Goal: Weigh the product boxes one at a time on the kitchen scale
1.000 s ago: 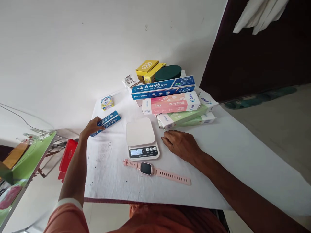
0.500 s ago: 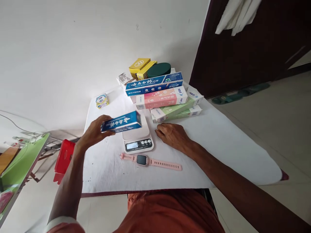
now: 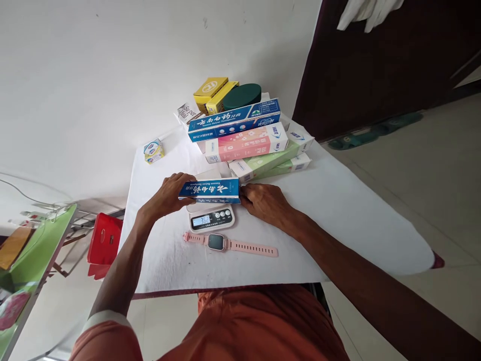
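I see a plain white wall (image 3: 112,75), faintly marked, rising behind the white-draped counter (image 3: 376,228). Off to the right, white cloth (image 3: 370,12) hangs against a dark panel (image 3: 376,70), and the floor (image 3: 424,200) is pale tile. A green-topped table (image 3: 37,255) stands at the left.

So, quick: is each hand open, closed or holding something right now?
Left hand: closed on the blue toothpaste box that partly hides the scale.
Right hand: at that box's end; whether its grip is closed cannot be told.

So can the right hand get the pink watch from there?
Probably yes: the pink watch lies uncovered on the table, in front of the scale, and nothing seems to stand between it and the right hand.
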`<state>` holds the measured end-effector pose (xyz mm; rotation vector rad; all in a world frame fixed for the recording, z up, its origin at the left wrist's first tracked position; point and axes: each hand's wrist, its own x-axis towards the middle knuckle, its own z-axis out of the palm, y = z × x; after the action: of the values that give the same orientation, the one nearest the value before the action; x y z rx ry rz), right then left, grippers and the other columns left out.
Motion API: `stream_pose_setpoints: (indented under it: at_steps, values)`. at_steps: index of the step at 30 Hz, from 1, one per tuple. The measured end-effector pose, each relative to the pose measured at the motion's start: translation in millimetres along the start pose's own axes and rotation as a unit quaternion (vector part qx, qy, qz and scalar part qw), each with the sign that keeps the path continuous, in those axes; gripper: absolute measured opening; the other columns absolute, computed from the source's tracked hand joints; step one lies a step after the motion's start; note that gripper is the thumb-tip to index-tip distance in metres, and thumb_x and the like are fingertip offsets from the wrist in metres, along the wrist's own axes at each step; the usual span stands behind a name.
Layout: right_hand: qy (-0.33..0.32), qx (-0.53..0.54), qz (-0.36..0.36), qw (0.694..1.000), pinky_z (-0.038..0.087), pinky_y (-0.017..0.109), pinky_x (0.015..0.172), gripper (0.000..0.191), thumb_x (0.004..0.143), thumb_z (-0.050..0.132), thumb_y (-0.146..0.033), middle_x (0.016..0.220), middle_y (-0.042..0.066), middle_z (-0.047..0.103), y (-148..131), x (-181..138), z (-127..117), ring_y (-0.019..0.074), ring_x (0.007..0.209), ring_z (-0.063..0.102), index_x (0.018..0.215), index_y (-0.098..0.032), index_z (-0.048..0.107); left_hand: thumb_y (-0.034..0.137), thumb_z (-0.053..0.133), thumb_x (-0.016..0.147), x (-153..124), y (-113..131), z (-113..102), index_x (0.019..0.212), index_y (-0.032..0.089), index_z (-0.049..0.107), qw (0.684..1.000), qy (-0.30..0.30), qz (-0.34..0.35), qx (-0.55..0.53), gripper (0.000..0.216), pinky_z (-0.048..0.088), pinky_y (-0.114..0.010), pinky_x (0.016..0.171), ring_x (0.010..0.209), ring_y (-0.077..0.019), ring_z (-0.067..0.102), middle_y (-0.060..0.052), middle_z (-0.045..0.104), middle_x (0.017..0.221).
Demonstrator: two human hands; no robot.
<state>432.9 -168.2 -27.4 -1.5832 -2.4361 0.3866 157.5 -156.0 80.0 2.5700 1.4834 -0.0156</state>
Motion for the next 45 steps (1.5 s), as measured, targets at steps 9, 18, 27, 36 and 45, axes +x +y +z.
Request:
stream_pose_setpoints:
  at_steps: [9,18,27,36,45]
  values:
    - [-0.049,-0.020,0.034,0.998,0.024,0.031,0.059,0.038,0.102,0.041,-0.031,0.096,0.011,0.078,0,-3,-16,0.0230,0.083,0.069,0.094,-0.017,0.074,0.054,0.073,0.089,-25,0,-27,0.144,0.026,0.051,0.990,0.126,0.014,-0.060,0.065,0.052,-0.045,0.108,0.127,-0.0270,0.063,-0.010,0.064,0.137]
    - [-0.048,-0.016,0.041,0.998,0.025,0.031,0.059,0.037,0.100,0.042,-0.030,0.092,0.011,0.077,-2,-3,-17,0.0229,0.081,0.068,0.093,-0.016,0.075,0.046,0.074,0.089,-16,1,-15,0.144,0.027,0.050,0.995,0.079,-0.016,-0.051,0.064,0.048,-0.048,0.109,0.130,-0.0296,0.058,-0.010,0.061,0.138]
    - [-0.042,-0.002,0.045,0.998,0.026,0.031,0.059,0.031,0.097,0.046,-0.024,0.087,0.010,0.076,4,-4,-21,0.0217,0.078,0.068,0.088,-0.016,0.075,0.034,0.074,0.088,-3,-5,7,0.125,0.025,0.056,1.000,0.012,-0.006,-0.001,0.043,0.044,-0.049,0.104,0.113,-0.0280,0.062,-0.007,0.067,0.120]
    - [-0.036,-0.001,0.035,0.999,0.025,0.030,0.058,0.031,0.098,0.045,-0.020,0.089,0.010,0.077,3,-5,-19,0.0193,0.075,0.066,0.088,-0.015,0.074,0.052,0.075,0.086,15,33,-51,0.127,0.023,0.058,0.990,0.139,0.033,-0.025,0.053,0.052,-0.036,0.083,0.098,-0.0231,0.065,-0.007,0.067,0.113]
    - [-0.024,0.005,0.039,0.999,0.027,0.029,0.060,0.030,0.096,0.047,-0.018,0.087,0.007,0.078,2,-7,-22,0.0184,0.074,0.066,0.082,-0.018,0.073,0.046,0.073,0.087,128,48,-53,0.128,0.019,0.061,0.984,0.154,0.084,0.022,0.051,0.047,-0.048,0.100,0.114,-0.0312,0.056,-0.013,0.060,0.122]
